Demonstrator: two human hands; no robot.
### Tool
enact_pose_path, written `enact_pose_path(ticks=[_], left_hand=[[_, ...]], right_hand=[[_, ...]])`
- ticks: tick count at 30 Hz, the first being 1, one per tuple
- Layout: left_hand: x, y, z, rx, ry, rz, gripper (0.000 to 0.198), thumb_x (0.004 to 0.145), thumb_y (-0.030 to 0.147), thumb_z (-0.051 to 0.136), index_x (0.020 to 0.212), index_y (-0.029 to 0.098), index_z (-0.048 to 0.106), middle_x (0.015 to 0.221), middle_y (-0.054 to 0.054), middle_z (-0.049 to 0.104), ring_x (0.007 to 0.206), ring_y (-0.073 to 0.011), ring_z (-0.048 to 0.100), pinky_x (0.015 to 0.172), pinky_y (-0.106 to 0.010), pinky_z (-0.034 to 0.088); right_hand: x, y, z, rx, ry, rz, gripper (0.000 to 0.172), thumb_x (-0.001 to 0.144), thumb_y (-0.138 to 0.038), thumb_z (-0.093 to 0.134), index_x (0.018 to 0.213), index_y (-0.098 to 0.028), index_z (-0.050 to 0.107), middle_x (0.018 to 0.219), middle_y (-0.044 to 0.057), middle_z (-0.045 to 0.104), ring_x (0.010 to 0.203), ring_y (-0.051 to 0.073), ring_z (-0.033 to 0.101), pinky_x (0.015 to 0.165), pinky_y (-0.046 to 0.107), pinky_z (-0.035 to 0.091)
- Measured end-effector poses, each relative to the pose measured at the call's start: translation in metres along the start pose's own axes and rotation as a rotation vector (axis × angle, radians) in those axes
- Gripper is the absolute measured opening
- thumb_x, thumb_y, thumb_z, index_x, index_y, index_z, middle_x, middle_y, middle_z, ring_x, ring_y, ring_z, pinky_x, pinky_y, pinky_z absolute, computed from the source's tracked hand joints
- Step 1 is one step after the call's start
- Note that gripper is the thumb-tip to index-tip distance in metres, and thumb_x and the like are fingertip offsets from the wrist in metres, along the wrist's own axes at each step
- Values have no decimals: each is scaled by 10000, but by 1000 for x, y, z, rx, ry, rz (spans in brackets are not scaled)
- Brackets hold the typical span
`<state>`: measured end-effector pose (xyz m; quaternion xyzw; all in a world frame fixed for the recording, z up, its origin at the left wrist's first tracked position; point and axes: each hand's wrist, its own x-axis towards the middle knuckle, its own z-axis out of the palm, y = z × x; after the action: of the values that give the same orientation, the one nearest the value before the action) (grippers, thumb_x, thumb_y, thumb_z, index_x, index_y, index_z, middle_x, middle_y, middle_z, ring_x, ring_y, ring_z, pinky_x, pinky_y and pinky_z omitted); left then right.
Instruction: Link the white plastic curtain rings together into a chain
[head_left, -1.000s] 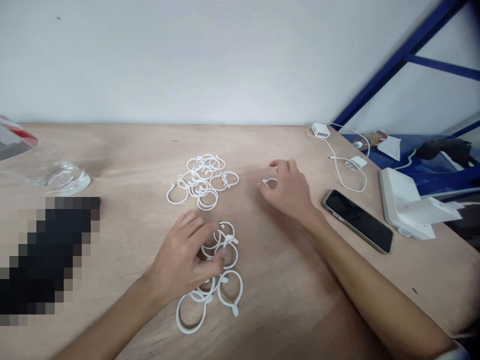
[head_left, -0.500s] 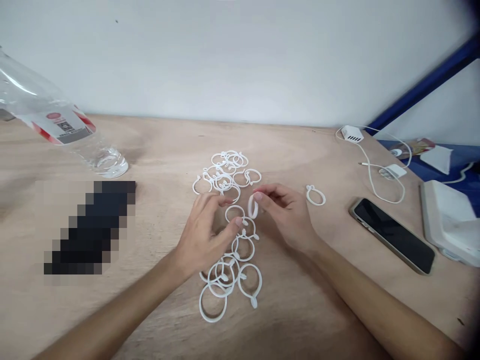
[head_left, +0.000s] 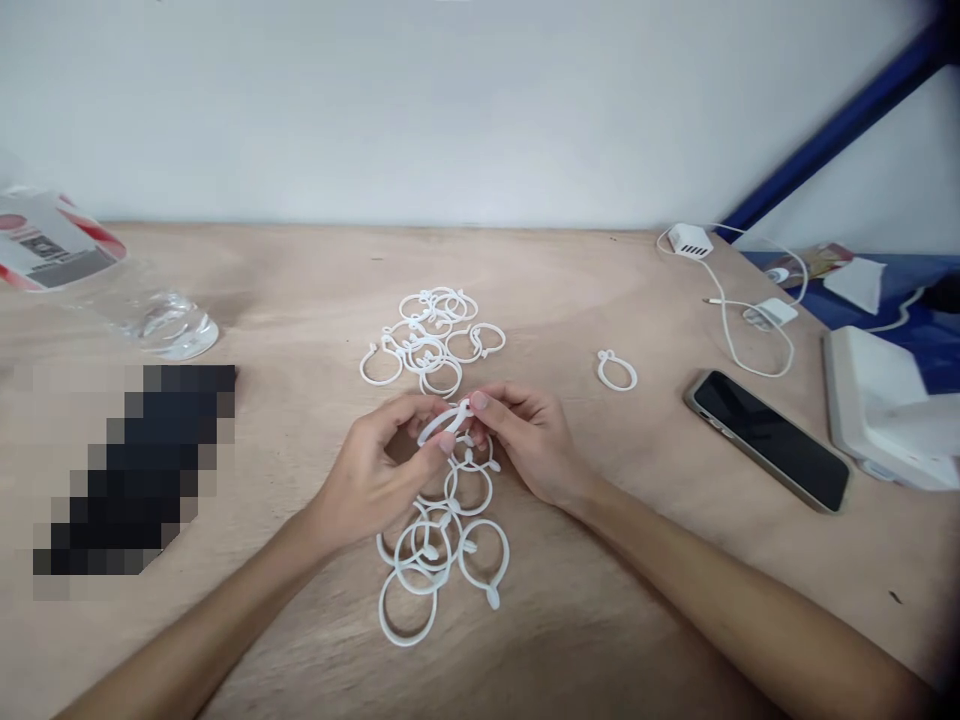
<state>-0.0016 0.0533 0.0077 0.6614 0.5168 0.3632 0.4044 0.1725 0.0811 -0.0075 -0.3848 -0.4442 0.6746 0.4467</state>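
Observation:
My left hand (head_left: pixel 367 470) grips one side of a white plastic curtain ring (head_left: pixel 436 424) between thumb and fingers. At the ring's knobbed end, my right hand (head_left: pixel 536 440) pinches it with thumb and index finger. This ring is raised and tilted above the table, seen nearly edge-on. Beneath and nearer to me lie several loose rings with small tabs (head_left: pixel 484 560), some overlapping. Beyond my hands is another cluster of thin rings (head_left: pixel 439 345), some of them with their ends apart. My fingers partly hide the rings directly below.
A single ring (head_left: pixel 617 371) lies to the right, near a phone (head_left: pixel 772 440). A white charger and cable (head_left: pixel 690 240) sit at the back right, with a white device (head_left: pixel 885 410) at the right edge. A clear bottle (head_left: pixel 172 325) and a blurred-out dark object (head_left: pixel 142 470) are at left.
The ring in my right hand has moved left and turned to meet my left hand. My left fingers, apart before, are now closed on it. The view has shifted slightly right.

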Motion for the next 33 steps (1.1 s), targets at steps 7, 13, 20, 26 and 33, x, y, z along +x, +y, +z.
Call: enact_pose_path(ticks=[7, 13, 20, 26, 33], left_hand=[[2, 1, -1, -15, -26, 49, 300, 875, 366, 573, 1109, 210, 678, 1052, -44, 713, 932, -216, 655, 828, -324, 519], [1, -1, -1, 29, -34, 43, 319, 873, 363, 593, 1159, 239, 657, 1052, -29, 712, 929, -212, 655, 806, -310, 523], [0, -3, -2, 88, -76, 69, 308, 875, 357, 583, 1159, 256, 646, 970, -21, 714, 881, -211, 657, 741, -298, 529], [0, -3, 0, 147, 18, 106, 294, 837, 388, 606, 1064, 208, 656, 966, -56, 708, 831, -221, 658, 752, -342, 529], [2, -2, 2, 193, 36, 152, 254, 842, 342, 559, 1014, 193, 672, 940, -64, 692, 852, -212, 639, 744, -348, 518]], right_hand=[[3, -2, -2, 98, -29, -25, 328, 808, -482, 644, 703, -177, 702, 581, -14, 583, 542, 96, 509, 525, 236, 405], [2, -9, 1, 103, -43, 2, 283, 701, -453, 739, 681, -177, 684, 565, -32, 578, 513, 81, 485, 489, 223, 383], [1, -9, 2, 25, -52, -1, 319, 674, -465, 753, 656, -172, 629, 591, -21, 618, 483, 70, 471, 466, 216, 374], [13, -40, -26, -544, 137, -216, 212, 779, -376, 623, 729, -177, 672, 665, 1, 646, 608, 128, 564, 592, 264, 431], [24, -93, -104, -1747, 466, -6, 361, 693, -409, 619, 997, -221, 666, 997, 87, 685, 840, 290, 621, 672, 378, 430]])
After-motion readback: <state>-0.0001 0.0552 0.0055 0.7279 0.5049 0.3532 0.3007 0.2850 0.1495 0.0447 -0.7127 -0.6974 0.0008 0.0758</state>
